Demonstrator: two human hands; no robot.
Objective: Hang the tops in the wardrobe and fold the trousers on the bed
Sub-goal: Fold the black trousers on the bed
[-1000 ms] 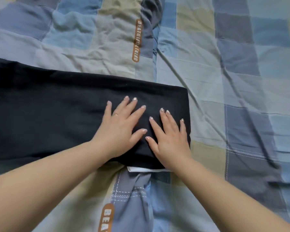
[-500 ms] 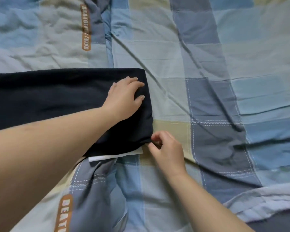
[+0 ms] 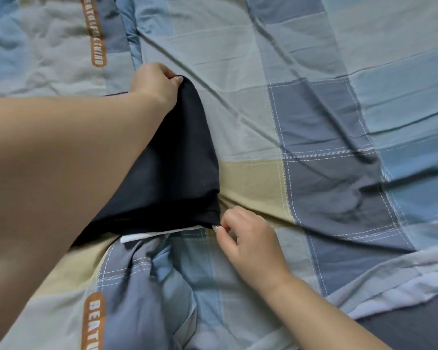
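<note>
Dark navy trousers (image 3: 177, 173) lie folded on the bed's checked cover, mostly hidden under my left forearm. My left hand (image 3: 154, 83) grips the far right corner of the fabric and has it raised a little off the bed. My right hand (image 3: 245, 238) pinches the near right corner with thumb and fingertips. A white strip (image 3: 147, 236), perhaps a label or waistband lining, peeks out below the near edge.
The bed cover (image 3: 314, 122) is a wrinkled patchwork of blue, grey and pale yellow squares with orange lettered patches (image 3: 95, 44). A bunched fold of cover (image 3: 149, 286) rises near me. A dark grey sheet (image 3: 415, 322) shows at the lower right.
Both hands left the flat trousers. The left hand slid to the far right corner and took hold, lifting it. The right hand stays pinched on the near corner. The view shifted right.
</note>
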